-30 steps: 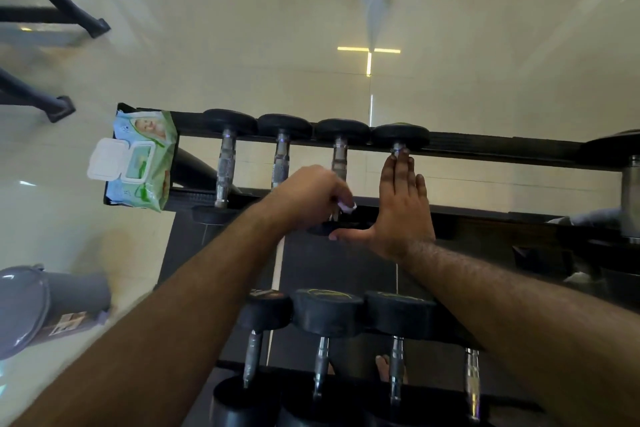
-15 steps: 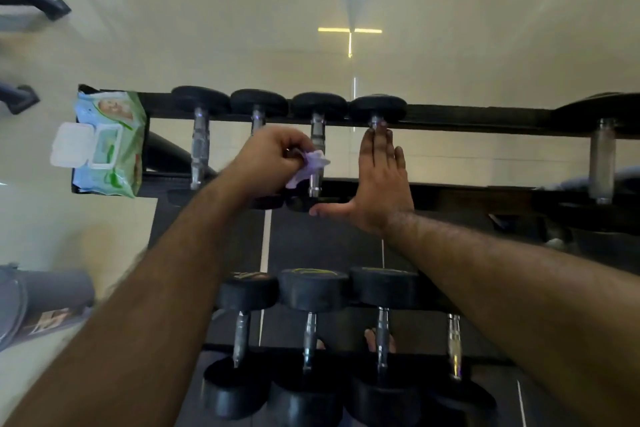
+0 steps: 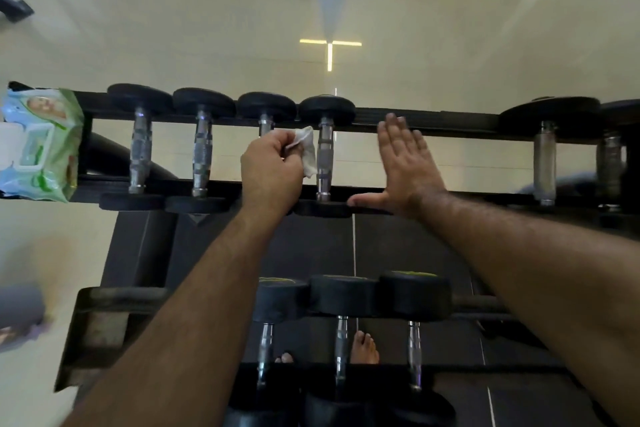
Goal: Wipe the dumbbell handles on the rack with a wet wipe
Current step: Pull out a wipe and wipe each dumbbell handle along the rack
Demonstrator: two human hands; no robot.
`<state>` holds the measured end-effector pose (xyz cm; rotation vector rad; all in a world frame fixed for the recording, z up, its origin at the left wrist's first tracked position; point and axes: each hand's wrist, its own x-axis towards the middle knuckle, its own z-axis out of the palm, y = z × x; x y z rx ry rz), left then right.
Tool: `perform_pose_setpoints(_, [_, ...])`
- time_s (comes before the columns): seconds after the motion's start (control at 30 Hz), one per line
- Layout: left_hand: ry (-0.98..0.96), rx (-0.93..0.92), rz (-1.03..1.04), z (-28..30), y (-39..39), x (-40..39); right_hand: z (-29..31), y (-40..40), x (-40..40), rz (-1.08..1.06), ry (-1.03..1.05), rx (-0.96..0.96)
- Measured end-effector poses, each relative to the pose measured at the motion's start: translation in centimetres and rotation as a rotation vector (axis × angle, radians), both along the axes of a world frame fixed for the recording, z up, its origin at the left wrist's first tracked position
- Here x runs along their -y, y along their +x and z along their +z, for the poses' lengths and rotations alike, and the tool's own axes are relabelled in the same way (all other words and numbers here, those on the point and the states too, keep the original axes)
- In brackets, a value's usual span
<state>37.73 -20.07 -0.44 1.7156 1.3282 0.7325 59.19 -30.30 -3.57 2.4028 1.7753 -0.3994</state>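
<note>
Up on the rack's (image 3: 426, 120) top rails, the left hand (image 3: 272, 168) is pinching the wipe (image 3: 306, 152) beside a front-to-back dumbbell handle (image 3: 325, 158); the right hand (image 3: 405, 166) is lying flat, fingers straight.

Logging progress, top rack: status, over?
Left hand grips wipe on third handle. Right hand open, flat beside fourth handle. Nothing blocking.

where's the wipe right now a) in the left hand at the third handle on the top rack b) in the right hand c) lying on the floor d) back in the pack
a: the left hand grips the wipe over the third handle; the right hand is flat and empty.
</note>
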Motion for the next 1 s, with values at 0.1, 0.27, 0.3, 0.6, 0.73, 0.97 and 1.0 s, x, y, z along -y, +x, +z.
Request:
perform_pose_setpoints(0.1, [0.127,-0.026,0.058,0.0,1.6,0.9,-0.5,4.1,0.5,0.002,-0.052,0.078])
perform_pose_setpoints(0.27, [0.434,-0.206,0.023,-0.5,3.9,0.7,-2.5,5.9,0.6,0.117,-0.05,0.143])
perform_pose_setpoints(0.3, [0.495,-0.268,-0.044,-1.0,4.6,0.5,-2.7,6.0,0.5,0.121,-0.045,0.134])
perform_pose_setpoints(0.6, [0.714,-0.717,-0.467,-3.9,6.9,-1.1,-3.6,6.8,0.3,0.136,-0.062,0.094])
perform_pose_setpoints(0.73, [0.423,-0.861,-0.851,-1.3,4.9,-1.5,-3.6,6.9,0.3,0.144,-0.058,0.069])
perform_pose_setpoints(0.97, [0.644,-0.758,-0.572,0.4,6.6,-1.8,-3.5,6.9,0.3,0.149,-0.049,0.06])
perform_pose_setpoints(1.0, [0.711,-0.8,-0.563,0.0,7.2,-1.9,-3.6,6.9,0.3,0.15,-0.045,0.062])
